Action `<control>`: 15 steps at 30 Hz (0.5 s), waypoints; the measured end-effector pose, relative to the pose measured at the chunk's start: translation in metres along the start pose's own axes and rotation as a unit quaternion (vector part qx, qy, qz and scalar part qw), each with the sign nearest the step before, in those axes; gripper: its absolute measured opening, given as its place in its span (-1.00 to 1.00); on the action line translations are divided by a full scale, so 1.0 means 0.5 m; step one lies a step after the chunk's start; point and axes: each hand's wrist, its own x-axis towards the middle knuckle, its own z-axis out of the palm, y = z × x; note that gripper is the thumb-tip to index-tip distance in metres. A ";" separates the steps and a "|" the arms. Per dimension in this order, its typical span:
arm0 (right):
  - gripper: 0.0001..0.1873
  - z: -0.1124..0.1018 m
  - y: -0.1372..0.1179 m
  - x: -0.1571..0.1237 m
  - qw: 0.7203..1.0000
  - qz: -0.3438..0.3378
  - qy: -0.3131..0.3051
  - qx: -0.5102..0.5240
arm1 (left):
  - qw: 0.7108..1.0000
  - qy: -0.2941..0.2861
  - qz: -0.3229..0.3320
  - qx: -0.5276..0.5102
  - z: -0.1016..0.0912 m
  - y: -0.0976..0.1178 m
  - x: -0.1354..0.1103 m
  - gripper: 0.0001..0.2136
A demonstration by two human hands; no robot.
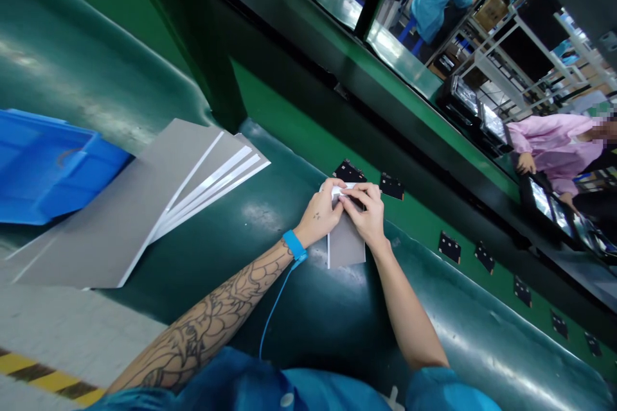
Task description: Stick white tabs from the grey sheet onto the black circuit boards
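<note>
My left hand (320, 213) and my right hand (369, 213) meet at the upper end of a small grey sheet with white edges (348, 245). The fingers of both hands are closed in a pinch around its white end, and the fingertips hide part of it. The sheet's lower part lies over the green work surface. Just beyond my fingers is a black board with small pale squares (351, 171), partly covered by my hands. A second black board (392, 185) lies to the right of my right hand. A blue strap with a cord (295, 245) circles my left wrist.
Larger grey sheets with white strips (144, 199) are fanned out on the left, against a blue bin (53, 167). More black boards (450, 247) sit along the green belt (419, 218). A dark post (193, 32) rises behind. Co-workers (559, 148) are across the line.
</note>
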 end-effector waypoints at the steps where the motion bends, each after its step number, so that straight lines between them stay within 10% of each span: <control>1: -0.85 0.001 -0.001 0.000 1.000 0.000 -0.002 -0.004 | 1.000 -0.001 -0.001 0.002 0.000 0.000 0.000 -0.71; 15: -0.86 0.009 -0.025 0.000 0.999 0.015 -0.029 -0.010 | 1.000 -0.007 0.016 0.021 -0.003 -0.001 0.000 -0.74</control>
